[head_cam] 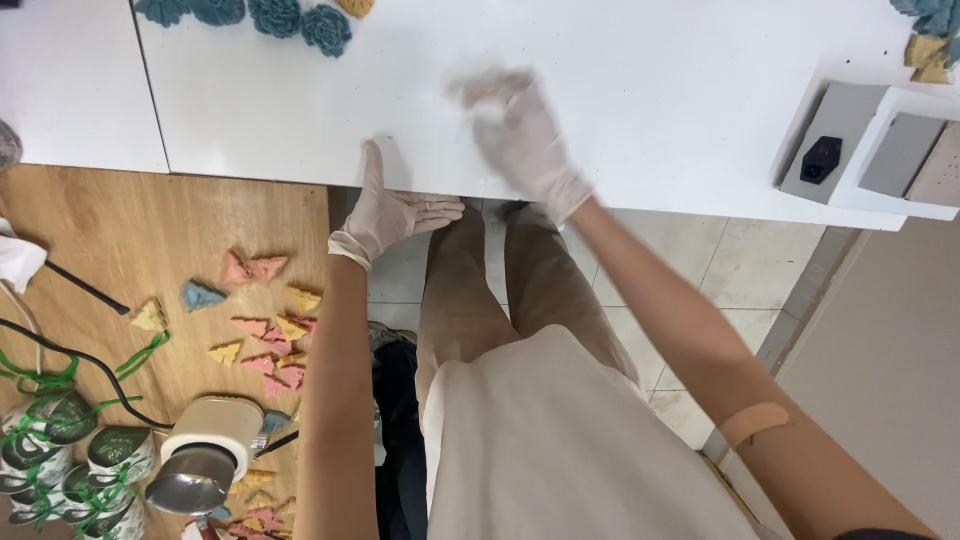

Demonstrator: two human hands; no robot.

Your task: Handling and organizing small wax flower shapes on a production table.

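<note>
The right hand (520,135), gloved and blurred, is sweeping across the bare white bench (650,90), its grip open and holding nothing. The left hand (390,215) is cupping flat at the bench's near edge, palm up, fingers spread and empty. Just beyond, teal flower pieces (275,18) are lying at the far edge. Below left, pink and yellow triangle pieces (265,335) are resting on the wooden surface (200,230). Whatever is being brushed could, I judge, be missing the cupped palm and falling to the tiled floor (690,300).
</note>
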